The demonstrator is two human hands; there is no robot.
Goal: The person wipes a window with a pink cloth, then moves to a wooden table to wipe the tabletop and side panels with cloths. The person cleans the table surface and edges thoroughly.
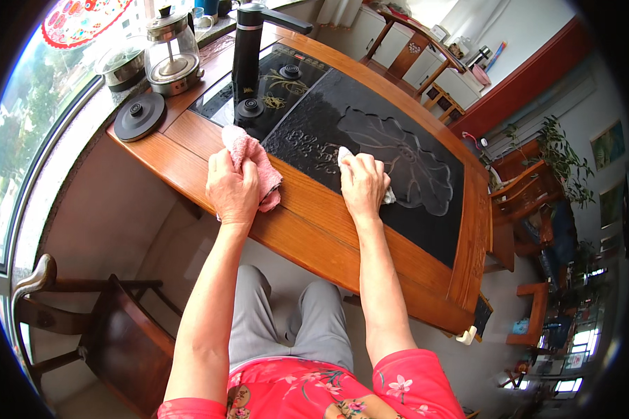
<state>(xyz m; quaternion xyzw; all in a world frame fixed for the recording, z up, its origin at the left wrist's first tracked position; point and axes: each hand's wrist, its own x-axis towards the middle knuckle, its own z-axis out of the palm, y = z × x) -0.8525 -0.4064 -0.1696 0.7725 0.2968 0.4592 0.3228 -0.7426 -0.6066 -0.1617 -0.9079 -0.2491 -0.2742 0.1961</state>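
My left hand (232, 187) is closed around a pink cloth (262, 171) at the near edge of a wooden tea table (307, 202). Farther right, my right hand (363, 185) grips a whitish cloth (388, 195), mostly hidden under the fingers, and presses it on the black stone tea tray (426, 234) set into the tabletop. A large leaf relief (398, 160) is carved into the tray beside that hand. Beyond my left hand, a tall black water dispenser (247, 63) stands by a dark glass panel (213, 101) with round black knobs (250, 108).
On the table's left corner lies a round black base (140, 117). A glass kettle (171, 66) and a lidded pot (122, 66) stand by the window. Wooden chairs are at the lower left (119, 335), far side (412, 56) and right (531, 188). A light corner guard (467, 336) caps the near right corner.
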